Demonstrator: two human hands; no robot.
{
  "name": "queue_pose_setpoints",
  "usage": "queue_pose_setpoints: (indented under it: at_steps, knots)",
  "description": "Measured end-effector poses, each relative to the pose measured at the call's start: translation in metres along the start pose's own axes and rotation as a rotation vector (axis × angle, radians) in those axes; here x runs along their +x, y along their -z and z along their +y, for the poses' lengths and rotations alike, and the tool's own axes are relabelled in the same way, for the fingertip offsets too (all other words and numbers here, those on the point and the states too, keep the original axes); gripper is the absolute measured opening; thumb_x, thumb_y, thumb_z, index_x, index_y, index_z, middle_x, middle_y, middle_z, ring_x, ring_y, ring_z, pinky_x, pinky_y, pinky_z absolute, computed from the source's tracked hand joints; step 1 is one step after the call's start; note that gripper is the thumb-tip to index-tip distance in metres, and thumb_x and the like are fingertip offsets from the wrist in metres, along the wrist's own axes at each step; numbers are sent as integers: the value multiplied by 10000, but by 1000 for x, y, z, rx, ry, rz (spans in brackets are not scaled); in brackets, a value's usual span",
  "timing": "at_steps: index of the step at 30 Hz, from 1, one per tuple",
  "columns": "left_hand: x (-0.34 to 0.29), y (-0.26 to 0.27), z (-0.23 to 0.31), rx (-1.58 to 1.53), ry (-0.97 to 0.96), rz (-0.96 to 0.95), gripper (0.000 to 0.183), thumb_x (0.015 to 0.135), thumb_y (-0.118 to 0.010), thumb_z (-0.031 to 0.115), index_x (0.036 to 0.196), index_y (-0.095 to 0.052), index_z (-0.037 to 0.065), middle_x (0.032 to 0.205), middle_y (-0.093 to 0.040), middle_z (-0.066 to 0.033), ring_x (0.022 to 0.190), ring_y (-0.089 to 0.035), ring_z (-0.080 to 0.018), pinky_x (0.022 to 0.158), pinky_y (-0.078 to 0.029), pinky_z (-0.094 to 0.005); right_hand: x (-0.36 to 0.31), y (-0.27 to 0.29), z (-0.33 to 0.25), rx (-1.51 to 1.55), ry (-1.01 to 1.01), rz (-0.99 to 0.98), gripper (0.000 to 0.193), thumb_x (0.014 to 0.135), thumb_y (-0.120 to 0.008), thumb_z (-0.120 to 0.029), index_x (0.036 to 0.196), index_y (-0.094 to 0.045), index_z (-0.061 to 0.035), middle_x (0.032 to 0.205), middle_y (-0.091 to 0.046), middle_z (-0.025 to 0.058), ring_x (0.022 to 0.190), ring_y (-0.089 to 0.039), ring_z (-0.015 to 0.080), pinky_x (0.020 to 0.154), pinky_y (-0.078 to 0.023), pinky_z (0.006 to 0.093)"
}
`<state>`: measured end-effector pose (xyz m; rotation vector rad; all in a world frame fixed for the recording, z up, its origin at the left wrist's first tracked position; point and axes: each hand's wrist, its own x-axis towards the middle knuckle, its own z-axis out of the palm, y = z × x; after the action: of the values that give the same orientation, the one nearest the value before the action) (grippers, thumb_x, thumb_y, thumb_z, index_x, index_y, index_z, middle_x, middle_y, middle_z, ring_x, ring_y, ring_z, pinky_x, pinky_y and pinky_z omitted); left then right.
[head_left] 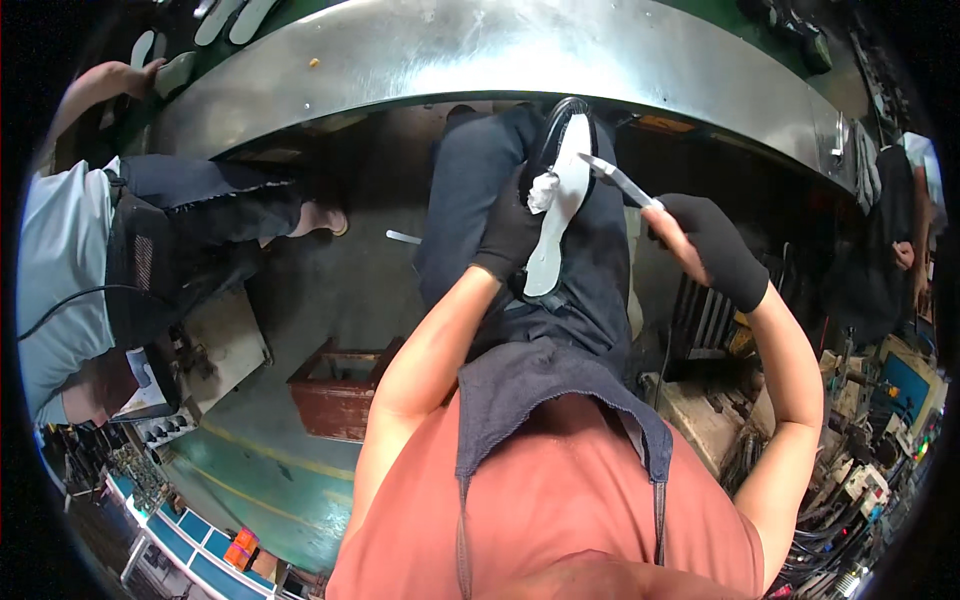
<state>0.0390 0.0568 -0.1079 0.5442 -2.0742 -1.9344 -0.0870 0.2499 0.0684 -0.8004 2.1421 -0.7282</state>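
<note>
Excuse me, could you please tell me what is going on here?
The gloved left hand holds a black shoe, its white sole facing up, with a crumpled white wad beside the hand. The gloved right hand holds a knife, its tip at the sole; whether it touches is unclear.

A brown stool (322, 412) stands on green floor (285, 490) (yellow-lined), a gleaming metal bench (480, 55) beyond

No legible lettering — no readable numbers or signs.
</note>
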Motion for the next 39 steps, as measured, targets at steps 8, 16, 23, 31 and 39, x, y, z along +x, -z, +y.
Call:
queue_pose_setpoints:
  at_steps: [8,16,23,31,39]
  knots:
    - [-3,24,18,-74,267,-430,403,853,-641,162,1221,-513,54,1073,-584,-126,1025,-527,-174,868,-443,-322,36,-36,0,-416,407,25,345,907,-541,-344,791,-584,-21,742,-605,196,703,-619,371,588,-485,437]
    - [-19,35,15,292,192,-557,553,829,-685,260,1314,-449,137,1188,-555,-214,1119,-544,-267,966,-428,-352,45,-57,-5,-685,642,120,408,871,-567,-435,714,-575,-59,633,-560,120,565,-600,275,533,-500,357]
    - [-15,31,19,113,209,-575,704,751,-773,237,1285,-396,-24,1230,-520,-157,1123,-520,-237,988,-405,-340,29,-62,1,-645,622,63,422,875,-556,-452,691,-560,-72,675,-577,111,588,-618,261,544,-506,362]
    - [-12,32,-11,234,60,-489,610,775,-753,273,1258,-495,4,1208,-570,-150,1106,-552,-208,910,-453,-332,41,-60,3,-707,536,136,371,850,-614,-415,710,-534,-80,641,-542,103,589,-584,292,516,-455,395]
    - [-8,26,6,33,91,-369,850,721,-799,228,1380,-294,45,1270,-467,-131,1162,-477,-238,964,-413,-357,47,-45,-2,-288,380,123,399,913,-519,-396,785,-628,-34,750,-617,201,690,-618,377,576,-480,432]
